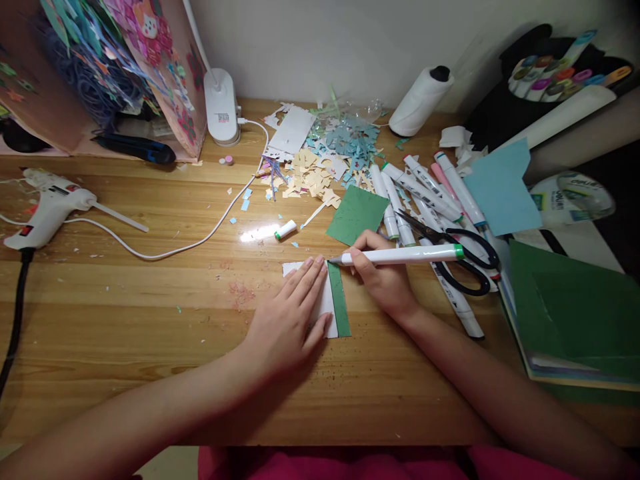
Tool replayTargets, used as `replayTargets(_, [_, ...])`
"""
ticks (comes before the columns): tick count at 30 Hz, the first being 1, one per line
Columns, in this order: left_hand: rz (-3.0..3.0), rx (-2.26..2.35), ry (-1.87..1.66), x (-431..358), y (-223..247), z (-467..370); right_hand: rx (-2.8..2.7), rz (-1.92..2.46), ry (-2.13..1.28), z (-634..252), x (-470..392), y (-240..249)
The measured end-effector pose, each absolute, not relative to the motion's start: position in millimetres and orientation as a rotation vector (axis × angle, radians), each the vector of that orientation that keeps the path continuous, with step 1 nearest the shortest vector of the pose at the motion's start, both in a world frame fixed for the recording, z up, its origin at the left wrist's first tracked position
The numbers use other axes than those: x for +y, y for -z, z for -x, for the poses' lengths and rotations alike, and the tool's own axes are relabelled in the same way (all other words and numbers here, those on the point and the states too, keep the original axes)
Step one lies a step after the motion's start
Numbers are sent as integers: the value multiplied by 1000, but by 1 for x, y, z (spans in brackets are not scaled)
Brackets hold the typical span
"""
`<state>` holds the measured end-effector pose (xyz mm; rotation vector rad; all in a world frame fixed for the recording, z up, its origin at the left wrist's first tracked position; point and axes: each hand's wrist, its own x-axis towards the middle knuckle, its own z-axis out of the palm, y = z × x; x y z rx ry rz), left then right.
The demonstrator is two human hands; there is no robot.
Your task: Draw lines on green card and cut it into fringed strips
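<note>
My left hand point(287, 310) lies flat with its fingers stretched over a white piece of paper point(326, 308), pressing it to the table. Along the right edge of that white piece shows a strip of green paper point(341, 307). My right hand point(383, 277) is closed around a white marker with a green end point(410, 255). The marker's tip touches or hovers at the top of the border between white and green; I cannot tell which. Just above my right hand lies a green paper square point(357, 215). A marker cap point(286, 230) rests to the left of it.
Black-handled scissors point(463, 260) lie on several markers point(440, 190) at right, beside green sheets point(575, 307) and a blue sheet point(503, 187). Paper scraps point(320, 163) are heaped at the back. A glue gun point(50, 207) and a white cable point(165, 255) occupy the left.
</note>
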<state>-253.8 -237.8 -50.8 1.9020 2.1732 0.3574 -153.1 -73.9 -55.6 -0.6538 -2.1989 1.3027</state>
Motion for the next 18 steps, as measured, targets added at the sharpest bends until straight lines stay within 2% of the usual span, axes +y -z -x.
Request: replayTargets(18, [-1895, 2175, -363, -237, 50, 253, -2210, 638, -1437, 152, -73, 55])
